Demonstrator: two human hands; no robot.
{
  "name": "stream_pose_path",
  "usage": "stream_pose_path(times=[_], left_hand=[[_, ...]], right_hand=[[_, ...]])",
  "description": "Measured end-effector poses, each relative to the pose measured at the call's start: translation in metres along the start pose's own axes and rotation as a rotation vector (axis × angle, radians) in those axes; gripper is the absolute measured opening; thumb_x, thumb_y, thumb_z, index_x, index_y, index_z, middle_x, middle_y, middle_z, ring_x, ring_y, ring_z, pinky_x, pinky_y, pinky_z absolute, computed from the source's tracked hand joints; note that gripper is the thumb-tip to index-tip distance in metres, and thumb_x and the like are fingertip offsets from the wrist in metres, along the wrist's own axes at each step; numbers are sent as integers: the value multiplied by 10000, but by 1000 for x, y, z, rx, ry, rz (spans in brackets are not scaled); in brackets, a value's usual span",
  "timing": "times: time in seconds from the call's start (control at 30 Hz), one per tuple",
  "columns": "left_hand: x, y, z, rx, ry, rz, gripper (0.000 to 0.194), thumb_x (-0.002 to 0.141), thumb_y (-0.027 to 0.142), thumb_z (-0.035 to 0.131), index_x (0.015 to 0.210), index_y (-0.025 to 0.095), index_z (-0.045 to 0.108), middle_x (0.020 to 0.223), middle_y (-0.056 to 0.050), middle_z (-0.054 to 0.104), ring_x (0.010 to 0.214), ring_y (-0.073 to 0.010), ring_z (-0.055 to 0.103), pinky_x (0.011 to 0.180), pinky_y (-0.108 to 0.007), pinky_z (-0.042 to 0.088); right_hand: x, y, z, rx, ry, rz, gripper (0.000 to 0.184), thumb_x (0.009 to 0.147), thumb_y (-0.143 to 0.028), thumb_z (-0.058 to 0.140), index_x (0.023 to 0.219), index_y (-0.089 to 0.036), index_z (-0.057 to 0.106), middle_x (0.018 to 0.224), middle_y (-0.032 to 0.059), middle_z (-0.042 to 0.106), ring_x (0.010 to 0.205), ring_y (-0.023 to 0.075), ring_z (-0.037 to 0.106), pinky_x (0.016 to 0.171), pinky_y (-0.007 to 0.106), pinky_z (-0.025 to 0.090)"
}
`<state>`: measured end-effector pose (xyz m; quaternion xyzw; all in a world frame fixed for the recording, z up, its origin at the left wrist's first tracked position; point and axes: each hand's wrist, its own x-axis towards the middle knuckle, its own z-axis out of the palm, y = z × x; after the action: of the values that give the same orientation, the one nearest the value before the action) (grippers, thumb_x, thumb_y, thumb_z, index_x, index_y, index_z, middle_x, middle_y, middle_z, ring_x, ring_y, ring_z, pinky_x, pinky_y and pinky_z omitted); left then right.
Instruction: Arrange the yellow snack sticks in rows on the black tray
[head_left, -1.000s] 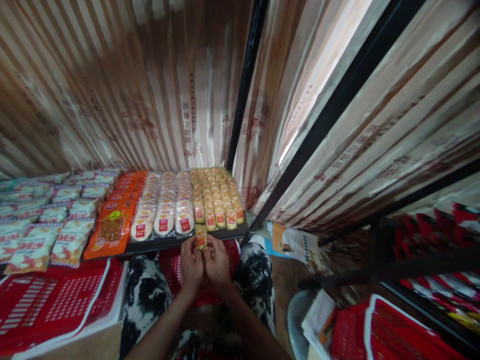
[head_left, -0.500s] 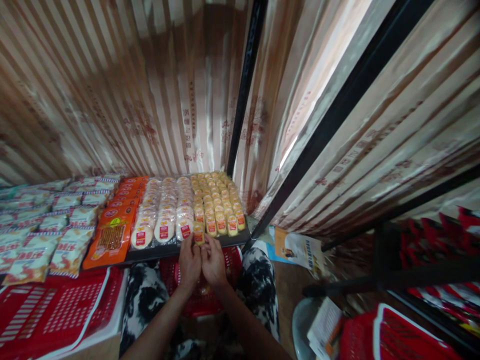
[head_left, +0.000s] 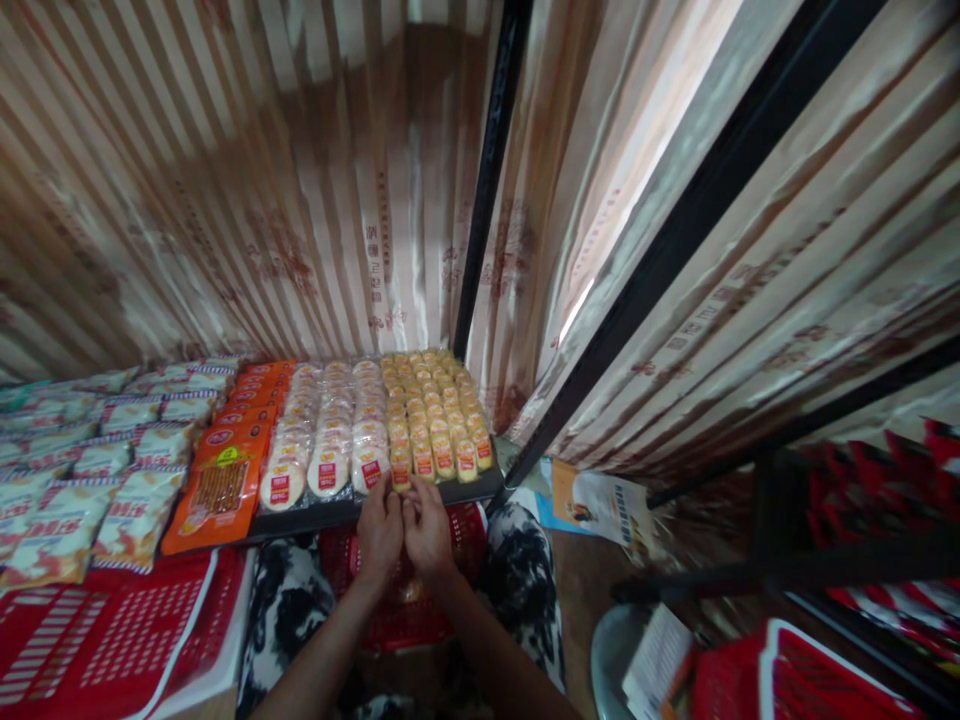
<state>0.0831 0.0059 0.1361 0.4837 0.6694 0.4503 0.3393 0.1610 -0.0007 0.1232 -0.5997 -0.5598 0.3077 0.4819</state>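
My left hand (head_left: 381,530) and my right hand (head_left: 427,527) are close together at the front edge of a black shelf (head_left: 315,518). Their bent fingers pinch the lower sides of a small yellow snack packet (head_left: 400,464) with a red label, at the front of the leftmost yellow column. More yellow packets (head_left: 445,458) stand in columns to the right and behind. Just left are columns of round white wrapped crackers (head_left: 328,474) with red labels. The undersides of my fingers are hidden.
Orange stick-snack bags (head_left: 217,480) and pale snack bags (head_left: 139,510) fill the shelf's left. A red basket (head_left: 97,640) is below left, another red basket (head_left: 431,610) between my knees. Black posts (head_left: 491,180) and a pleated curtain (head_left: 337,200) stand behind. A bin (head_left: 611,650) is lower right.
The yellow packet between my fingers has moved slightly in, lining up with the front row. My hands stay at the shelf edge. The view has shifted slightly.
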Motion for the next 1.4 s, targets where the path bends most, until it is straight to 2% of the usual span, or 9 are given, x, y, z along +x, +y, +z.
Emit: stream_pose_path(times=[0.47,0.83,1.03,1.23,1.4], left_hand=[[0,14,-2,52,-73,-45,423,813,228,376,1173,84,544,1235,-136,573,1145,-189,522,1015,-334,360],[-1,14,-1,125,-54,-28,418,819,234,371,1172,106,555,1229,-124,580,1148,-199,520,1022,-364,356],[2,6,3,117,-21,3,403,806,228,378,1135,98,571,1194,-143,595,1122,-211,533,1007,-384,371],[4,-7,5,81,23,153,308,785,212,382,984,130,602,1045,-118,634,1006,-204,568,938,-407,430],[4,-17,8,140,49,252,281,779,186,383,953,135,598,992,-112,628,973,-209,563,915,-418,444]], right_hand=[[4,9,3,-43,49,-122,379,765,-161,414,1098,-139,593,1156,152,556,879,188,636,834,335,524],[5,18,8,-17,93,-169,372,764,-149,415,1086,-170,600,1133,127,572,861,176,641,806,306,535],[7,20,9,20,85,-166,385,758,-132,414,1092,-175,601,1136,122,576,918,186,628,816,308,536],[7,21,7,7,84,-195,364,742,-121,415,1038,-152,624,1115,141,587,998,210,599,845,337,528],[5,21,2,-15,94,-221,337,761,-125,427,1015,-175,644,1116,117,610,1031,206,590,899,347,494]])
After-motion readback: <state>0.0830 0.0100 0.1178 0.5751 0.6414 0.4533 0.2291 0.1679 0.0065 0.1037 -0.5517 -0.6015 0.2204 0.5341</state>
